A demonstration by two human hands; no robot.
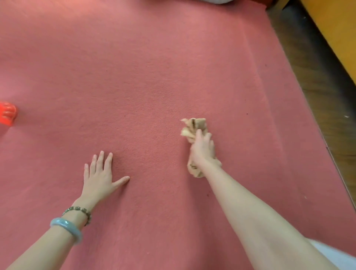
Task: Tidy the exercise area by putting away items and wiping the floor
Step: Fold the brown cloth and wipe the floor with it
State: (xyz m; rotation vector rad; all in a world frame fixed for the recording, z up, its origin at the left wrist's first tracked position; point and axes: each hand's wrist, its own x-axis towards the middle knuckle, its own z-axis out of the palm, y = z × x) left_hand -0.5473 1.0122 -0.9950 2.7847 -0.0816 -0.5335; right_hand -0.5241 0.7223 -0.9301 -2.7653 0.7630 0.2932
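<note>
Dark wood strip (pixel 312 67) along rt edge, orange panel (pixel 337 23) beyond; white obj (pixel 219 1) top edge, cut off.

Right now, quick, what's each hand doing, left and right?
Left hand: open, fingers spread flat on the pink mat.
Right hand: grips the bunched tan cloth on the mat.

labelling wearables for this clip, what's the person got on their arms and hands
Both forearms are bare, with no sleeves in view and no gloves. The left hand has two pieces at its wrist: a beaded bracelet of small olive-brown beads and, further up, a smooth pale blue-green bangle. The right hand and wrist show no ring, watch or band.
</note>
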